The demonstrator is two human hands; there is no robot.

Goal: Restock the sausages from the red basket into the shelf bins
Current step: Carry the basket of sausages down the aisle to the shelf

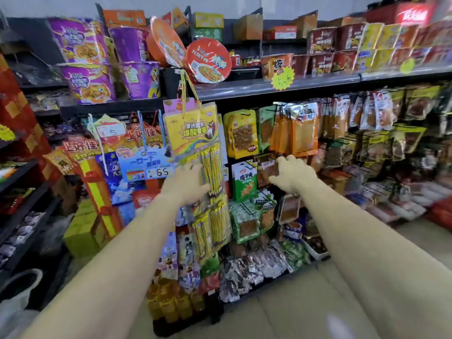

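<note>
My left hand point(187, 183) reaches forward with fingers extended and touches the side of a clear hanging bag of yellow stick packs point(211, 172). My right hand point(292, 173) is at the peg rack, its thumb and fingers curled round a reddish-brown snack packet point(267, 171) that hangs there. Pale pink packs point(403, 201), perhaps sausages, lie blurred in the low shelf bins at the right. A red edge point(441, 211) at the far right may be the basket; I cannot tell.
Instant noodle bowls point(208, 61) fill the upper shelf point(318, 83). Hanging snack packets point(241, 133) cover the peg rack. Low bins point(315, 245) hold mixed packets. Gift boxes point(97, 192) stand at the left. Beige floor point(305, 302) lies between my arms.
</note>
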